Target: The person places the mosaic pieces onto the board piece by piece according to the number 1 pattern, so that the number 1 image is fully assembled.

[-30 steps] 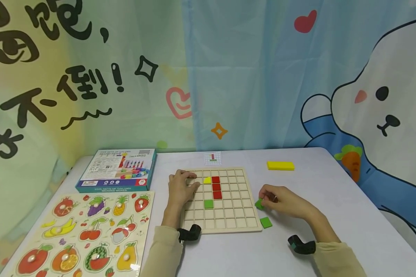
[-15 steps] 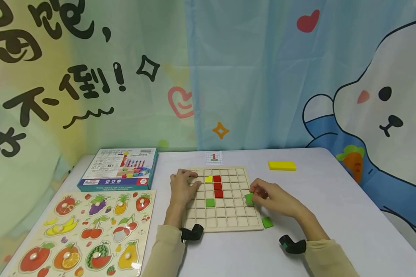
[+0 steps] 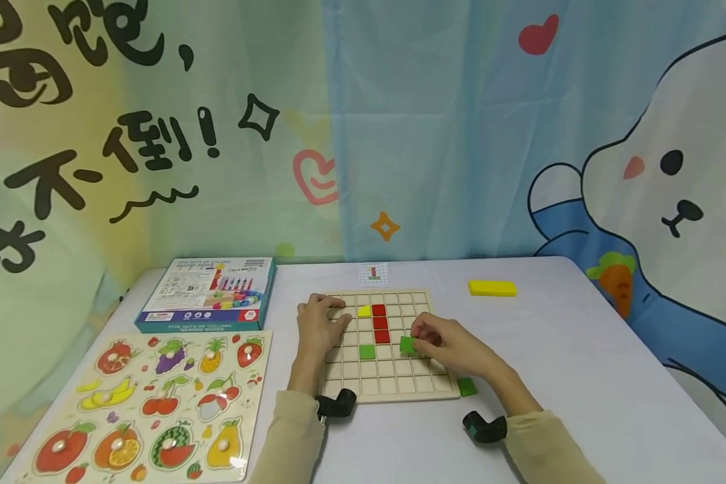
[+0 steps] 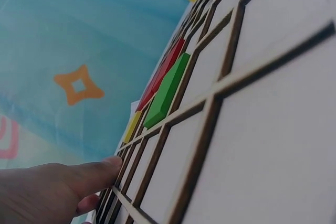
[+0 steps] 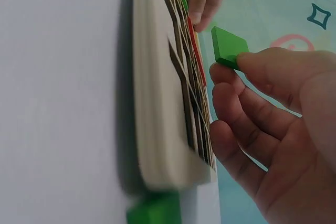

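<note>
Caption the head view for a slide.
Right hand pinches a green tile above the wooden grid board; left hand rests on its left edge.

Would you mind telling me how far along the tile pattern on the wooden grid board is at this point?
Done: three red tiles, a yellow piece and one green tile sit in the grid board. In hand: the right hand pinches a second green tile above the board, while the left hand rests on its left edge. Left: a third green tile lies on the table beside the board.
</note>
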`<state>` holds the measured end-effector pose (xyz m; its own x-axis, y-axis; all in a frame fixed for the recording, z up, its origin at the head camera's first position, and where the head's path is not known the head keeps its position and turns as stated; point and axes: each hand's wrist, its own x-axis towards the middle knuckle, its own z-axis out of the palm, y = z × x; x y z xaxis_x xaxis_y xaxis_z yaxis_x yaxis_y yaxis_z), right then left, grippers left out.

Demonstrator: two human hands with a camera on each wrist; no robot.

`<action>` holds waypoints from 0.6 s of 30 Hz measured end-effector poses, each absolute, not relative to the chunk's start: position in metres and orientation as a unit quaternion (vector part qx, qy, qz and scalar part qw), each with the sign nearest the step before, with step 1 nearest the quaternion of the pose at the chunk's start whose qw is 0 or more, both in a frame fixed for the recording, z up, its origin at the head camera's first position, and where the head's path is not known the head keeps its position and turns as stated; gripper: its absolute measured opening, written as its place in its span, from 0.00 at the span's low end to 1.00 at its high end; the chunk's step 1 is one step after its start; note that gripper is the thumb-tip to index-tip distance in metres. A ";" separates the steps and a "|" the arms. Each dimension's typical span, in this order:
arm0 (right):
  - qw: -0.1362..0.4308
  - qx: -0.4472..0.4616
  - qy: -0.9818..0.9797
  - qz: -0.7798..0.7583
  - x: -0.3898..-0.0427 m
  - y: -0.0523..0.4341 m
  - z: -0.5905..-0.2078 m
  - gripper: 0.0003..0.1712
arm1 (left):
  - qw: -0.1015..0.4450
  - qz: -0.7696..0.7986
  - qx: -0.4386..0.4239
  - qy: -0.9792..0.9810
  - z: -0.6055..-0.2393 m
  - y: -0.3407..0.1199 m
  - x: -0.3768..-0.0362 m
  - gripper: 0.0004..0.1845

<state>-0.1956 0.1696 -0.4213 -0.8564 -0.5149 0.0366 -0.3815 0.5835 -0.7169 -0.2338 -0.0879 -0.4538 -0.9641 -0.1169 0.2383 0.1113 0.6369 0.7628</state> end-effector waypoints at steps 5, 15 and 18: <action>0.090 -0.252 0.885 -0.382 -0.196 0.160 -0.424 0.06 | 0.129 -0.428 0.005 -0.894 -0.455 -0.087 -0.235 0.11; 0.084 -0.247 0.888 -0.379 -0.200 0.149 -0.427 0.05 | 0.139 -0.418 0.006 -0.898 -0.455 -0.087 -0.235 0.11; 0.085 -0.246 0.886 -0.383 -0.201 0.147 -0.429 0.05 | 0.145 -0.416 0.003 -0.898 -0.454 -0.087 -0.234 0.11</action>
